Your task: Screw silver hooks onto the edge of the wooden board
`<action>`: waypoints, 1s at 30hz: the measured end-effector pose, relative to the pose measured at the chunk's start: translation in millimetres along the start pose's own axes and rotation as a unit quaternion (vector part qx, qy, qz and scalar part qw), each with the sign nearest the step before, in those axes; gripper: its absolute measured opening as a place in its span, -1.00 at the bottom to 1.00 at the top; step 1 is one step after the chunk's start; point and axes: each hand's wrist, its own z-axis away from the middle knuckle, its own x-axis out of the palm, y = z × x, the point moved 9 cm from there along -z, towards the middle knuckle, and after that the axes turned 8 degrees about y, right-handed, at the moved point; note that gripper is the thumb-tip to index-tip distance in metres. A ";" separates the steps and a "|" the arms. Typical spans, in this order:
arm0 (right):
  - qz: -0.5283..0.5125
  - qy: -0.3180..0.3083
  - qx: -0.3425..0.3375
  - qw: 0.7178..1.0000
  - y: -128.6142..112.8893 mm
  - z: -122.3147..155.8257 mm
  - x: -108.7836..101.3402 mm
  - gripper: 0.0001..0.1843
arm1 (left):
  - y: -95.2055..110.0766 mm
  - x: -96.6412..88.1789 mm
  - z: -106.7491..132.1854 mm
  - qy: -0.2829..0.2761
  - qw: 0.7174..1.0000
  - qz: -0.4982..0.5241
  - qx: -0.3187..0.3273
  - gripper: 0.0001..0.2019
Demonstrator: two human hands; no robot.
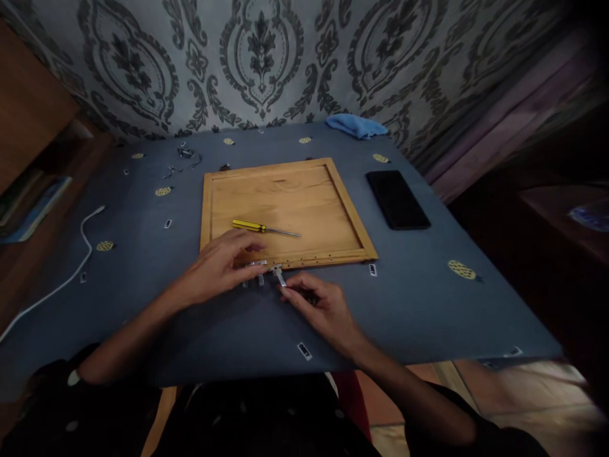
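A wooden framed panel (280, 203) lies flat on the table, with a row of small holes along its near edge. Between its thumb and fingers my right hand (321, 308) pinches a small silvery metal hinge (280, 277), tilted at that edge. My left hand (223, 263) rests over the near left part of the frame with thumb and fingers apart. Its thumb tip reaches close to the hinge; whether they touch I cannot tell. More metal hardware (260, 278) shows partly beneath the left thumb. A yellow-handled screwdriver (250, 225) lies on the panel, beyond my left fingers.
Right of the panel lies a black phone (398, 199). A blue cloth (356, 125) sits at the table's back edge, near the patterned wall. Small metal parts (186, 153) are scattered at the back left. A white cable (85, 238) runs along the left side.
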 end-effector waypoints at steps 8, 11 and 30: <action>0.018 0.014 -0.001 1.000 -0.2 2.7 -3.6 -0.81 | 3.5 19.0 9.9 -0.083 0.991 -0.095 0.038 -0.64; 0.020 0.019 0.001 1.000 0.3 1.7 -4.9 -0.79 | 4.4 23.0 10.1 -0.084 0.989 -0.110 0.046 -0.64; 0.061 -0.022 -0.030 0.997 -7.5 -4.6 5.5 -0.82 | 11.0 34.9 4.5 -0.092 0.981 -0.163 0.052 -0.67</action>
